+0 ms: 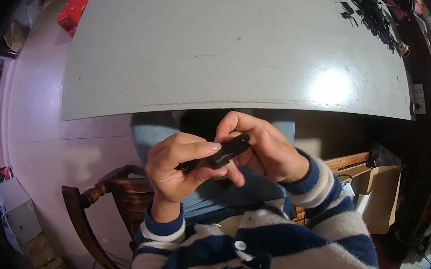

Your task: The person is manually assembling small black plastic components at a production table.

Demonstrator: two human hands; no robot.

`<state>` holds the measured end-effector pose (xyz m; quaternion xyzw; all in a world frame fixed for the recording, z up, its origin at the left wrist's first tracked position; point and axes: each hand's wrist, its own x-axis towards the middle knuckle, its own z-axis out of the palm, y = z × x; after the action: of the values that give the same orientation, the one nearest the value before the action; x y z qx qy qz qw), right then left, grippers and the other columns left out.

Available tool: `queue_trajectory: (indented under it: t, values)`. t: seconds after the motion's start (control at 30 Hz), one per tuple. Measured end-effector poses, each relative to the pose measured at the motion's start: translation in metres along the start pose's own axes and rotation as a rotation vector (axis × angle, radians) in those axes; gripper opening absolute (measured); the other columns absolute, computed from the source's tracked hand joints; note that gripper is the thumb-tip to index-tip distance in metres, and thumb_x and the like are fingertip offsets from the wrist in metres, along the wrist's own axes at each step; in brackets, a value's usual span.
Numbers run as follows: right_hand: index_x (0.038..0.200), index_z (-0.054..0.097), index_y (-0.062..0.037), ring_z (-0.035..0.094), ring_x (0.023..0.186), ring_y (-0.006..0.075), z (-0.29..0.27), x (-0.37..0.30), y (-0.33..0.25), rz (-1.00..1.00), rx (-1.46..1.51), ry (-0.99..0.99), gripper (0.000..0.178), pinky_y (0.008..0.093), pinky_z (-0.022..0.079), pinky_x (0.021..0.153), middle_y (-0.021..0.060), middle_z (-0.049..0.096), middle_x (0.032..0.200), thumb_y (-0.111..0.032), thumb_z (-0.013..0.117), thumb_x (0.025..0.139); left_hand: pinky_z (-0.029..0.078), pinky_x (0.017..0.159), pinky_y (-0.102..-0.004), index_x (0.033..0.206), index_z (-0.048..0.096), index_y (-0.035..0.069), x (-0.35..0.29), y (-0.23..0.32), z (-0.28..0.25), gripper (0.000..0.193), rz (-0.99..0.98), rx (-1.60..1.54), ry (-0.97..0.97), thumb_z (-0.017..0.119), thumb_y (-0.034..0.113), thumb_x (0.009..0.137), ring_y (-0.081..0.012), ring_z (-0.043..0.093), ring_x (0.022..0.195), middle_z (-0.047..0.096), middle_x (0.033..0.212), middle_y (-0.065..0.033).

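Observation:
Over my lap, just short of the table's near edge, I hold a small black plastic part (224,157) with a blocky end. My left hand (172,170) is closed on it, thumb and fingers pinching it from the left. Around its right end curl the fingers of my right hand (274,147), touching it at the top and from below. A thin dark strip hangs by my right palm; whether it belongs to the part I cannot tell. My fingers hide much of the part.
A pale grey table (207,52) spreads ahead of me. At its far right lies a pile of small black parts (370,13), a few loose beside it. A red box (73,14) is at the far left. My wooden chair (82,209) and a cardboard box (384,193) flank me.

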<state>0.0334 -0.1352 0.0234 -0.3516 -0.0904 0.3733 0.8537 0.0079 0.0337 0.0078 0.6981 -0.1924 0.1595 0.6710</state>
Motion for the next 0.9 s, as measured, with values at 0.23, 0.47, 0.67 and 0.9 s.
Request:
queue_trajectory:
  t: [0.23,0.47,0.67,0.9]
  values:
    - [0.093,0.043,-0.0041,0.039,0.057,0.0038,-0.003,-0.005,0.022,-0.074,-0.244,0.308,0.038,0.0182,0.03,0.047,-0.0014,0.048,0.074,-0.039,0.055,0.086,0.033,0.047,-0.021,0.077,0.066,0.004,0.003,0.007,-0.001,0.034,0.088,0.283,-0.079,0.079,0.03,0.059,-0.0096,0.046,0.056,0.049,0.067,-0.0006]
    - [0.114,0.043,0.0022,0.037,0.057,0.0016,-0.004,-0.028,0.017,0.218,-0.172,-0.177,0.039,0.0164,0.029,0.049,-0.0015,0.049,0.074,-0.029,0.05,0.09,0.03,0.045,-0.021,0.074,0.068,0.004,-0.006,0.005,-0.015,0.032,-0.034,0.019,-0.242,0.08,0.028,0.056,-0.0089,0.041,0.054,0.047,0.065,-0.0001]
    - [0.108,0.049,0.0041,0.035,0.052,0.003,-0.008,-0.034,0.021,0.302,-0.083,-0.243,0.036,0.0172,0.028,0.046,-0.0014,0.043,0.065,-0.028,0.043,0.094,0.032,0.045,-0.0213,0.074,0.068,0.004,-0.009,0.003,-0.015,0.033,-0.068,-0.037,-0.341,0.081,0.028,0.055,-0.0094,0.044,0.053,0.049,0.065,-0.0014]
    - [0.1,0.049,0.0001,0.052,0.056,0.0299,0.003,-0.054,0.036,0.073,-0.713,-0.328,0.024,0.0341,0.041,0.052,0.0148,0.053,0.067,-0.022,0.047,0.091,0.036,0.041,-0.0232,0.073,0.069,0.006,-0.023,0.0,-0.014,0.028,0.049,-0.157,-0.568,0.078,0.028,0.058,-0.0115,0.051,0.047,0.052,0.062,-0.0007]
